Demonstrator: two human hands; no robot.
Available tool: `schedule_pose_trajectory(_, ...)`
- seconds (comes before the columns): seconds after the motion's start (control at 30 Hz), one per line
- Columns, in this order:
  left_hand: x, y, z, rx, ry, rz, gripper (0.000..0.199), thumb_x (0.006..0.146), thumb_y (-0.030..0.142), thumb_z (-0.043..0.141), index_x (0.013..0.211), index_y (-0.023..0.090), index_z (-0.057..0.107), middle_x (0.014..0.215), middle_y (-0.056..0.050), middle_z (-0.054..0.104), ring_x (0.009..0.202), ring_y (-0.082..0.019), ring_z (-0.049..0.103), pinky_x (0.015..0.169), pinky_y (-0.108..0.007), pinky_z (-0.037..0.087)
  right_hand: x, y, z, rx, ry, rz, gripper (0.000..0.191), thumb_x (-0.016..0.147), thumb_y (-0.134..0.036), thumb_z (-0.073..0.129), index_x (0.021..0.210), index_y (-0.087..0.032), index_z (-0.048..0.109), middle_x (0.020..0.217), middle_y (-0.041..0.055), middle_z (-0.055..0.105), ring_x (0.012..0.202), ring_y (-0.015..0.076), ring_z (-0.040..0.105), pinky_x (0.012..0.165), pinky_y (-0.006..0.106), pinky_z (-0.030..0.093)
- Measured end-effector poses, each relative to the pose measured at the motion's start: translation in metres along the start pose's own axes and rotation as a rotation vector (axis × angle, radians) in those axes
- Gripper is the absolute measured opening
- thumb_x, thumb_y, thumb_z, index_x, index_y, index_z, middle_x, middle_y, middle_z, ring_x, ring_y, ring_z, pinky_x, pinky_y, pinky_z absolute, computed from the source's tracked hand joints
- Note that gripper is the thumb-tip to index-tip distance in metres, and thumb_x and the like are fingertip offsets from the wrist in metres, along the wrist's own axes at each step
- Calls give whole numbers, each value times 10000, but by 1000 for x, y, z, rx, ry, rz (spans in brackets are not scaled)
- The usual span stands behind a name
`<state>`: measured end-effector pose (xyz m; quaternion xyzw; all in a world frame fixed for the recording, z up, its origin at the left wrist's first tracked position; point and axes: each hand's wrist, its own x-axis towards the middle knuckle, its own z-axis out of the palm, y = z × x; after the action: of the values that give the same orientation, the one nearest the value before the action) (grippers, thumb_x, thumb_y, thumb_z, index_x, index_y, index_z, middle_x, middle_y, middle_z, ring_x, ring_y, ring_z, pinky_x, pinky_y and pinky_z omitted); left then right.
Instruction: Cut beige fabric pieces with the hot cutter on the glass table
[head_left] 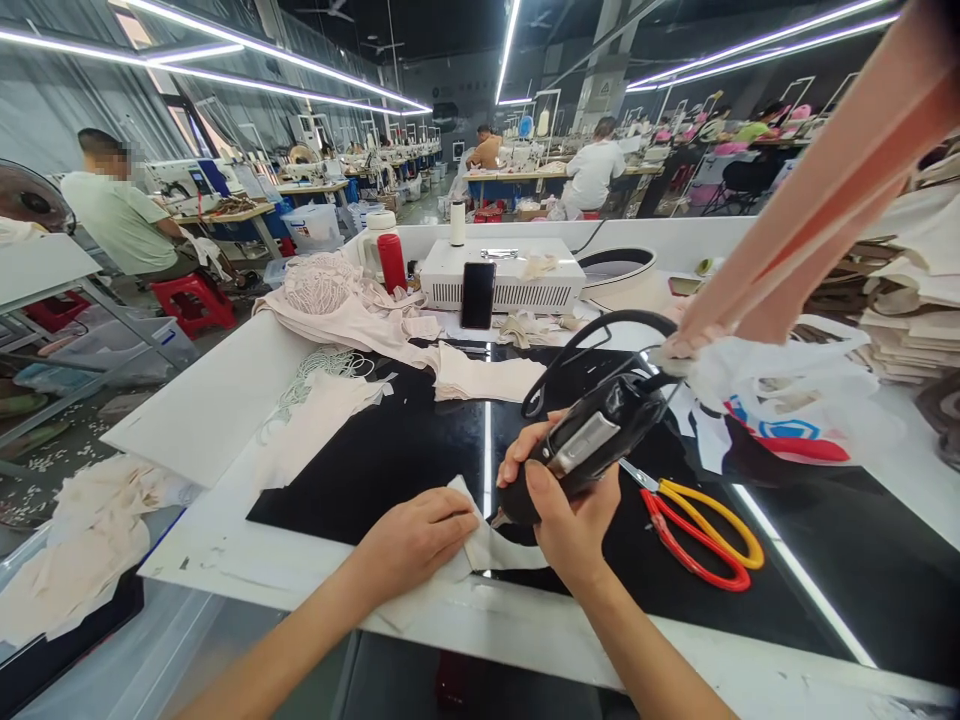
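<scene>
Grips a black handheld tool (574, 450) in the right hand (574, 530), with its nose angled down at pale fabric (499, 552) near the front edge of a black sheet (360, 490). Rests the left hand (420, 535), fingers together, on the same fabric; cannot tell pinching from pressing. Includes red-and-yellow scissors (675, 489) on the sheet, right of the tool.

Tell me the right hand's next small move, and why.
Probably ease the black tool slightly toward the pale cloth: the right hand holds it with its tip close by, while the left hand rests on the cloth, seemingly steadying it.
</scene>
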<state>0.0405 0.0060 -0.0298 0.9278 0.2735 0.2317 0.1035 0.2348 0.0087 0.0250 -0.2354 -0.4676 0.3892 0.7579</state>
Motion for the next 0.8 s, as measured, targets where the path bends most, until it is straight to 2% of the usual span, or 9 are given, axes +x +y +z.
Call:
schedule_pose_trajectory(0.1,3,3,-5,34,4,15,225,1106,237,467,1223,188,654,1179,-59,689,1148,-184,648,1036,-326,568,-1,-11,-7,-10,30,4,331,888,-281,777,1148,-284,572,857,-37,654,605,110,628,542,266,560)
schedule_pose_trajectory(0.2,9,14,-8,92,81,46,212,1101,197,464,1194,164,651,1125,-62,699,1122,-178,656,1083,-355,552,-5,-23,-19,-47,60,-4,386,869,-298,804,1176,-275,571,853,-29,659,618,121,642,554,277,569)
schedule_pose_trajectory(0.27,14,23,-8,109,122,52,204,1095,170,457,1165,148,648,1079,-70,700,1071,-181,663,1034,-350,575,-8,-29,-27,-67,69,-4,396,864,-299,811,1179,-271,573,849,-25,663,625,125,646,559,283,570)
schedule_pose_trajectory(0.43,21,43,4,90,122,-8,203,1088,160,446,1118,130,645,1002,-79,679,948,-201,654,881,-348,603,-13,-32,-35,-91,79,-1,394,861,-285,817,1168,-268,571,844,-22,666,630,128,643,559,286,571)
schedule_pose_trajectory(0.6,18,46,13,20,76,-84,190,1087,183,463,1070,149,650,981,-72,657,924,-214,636,846,-363,585,-14,-31,-33,-103,82,2,418,854,-278,821,1180,-271,559,856,-21,663,639,131,642,562,290,574)
schedule_pose_trajectory(0.8,5,45,12,-28,68,-56,177,1078,157,488,1171,146,638,1057,-87,660,977,-203,634,885,-327,570,-14,-33,-34,-104,75,3,413,860,-298,810,1181,-278,552,840,-22,651,625,135,629,546,292,562)
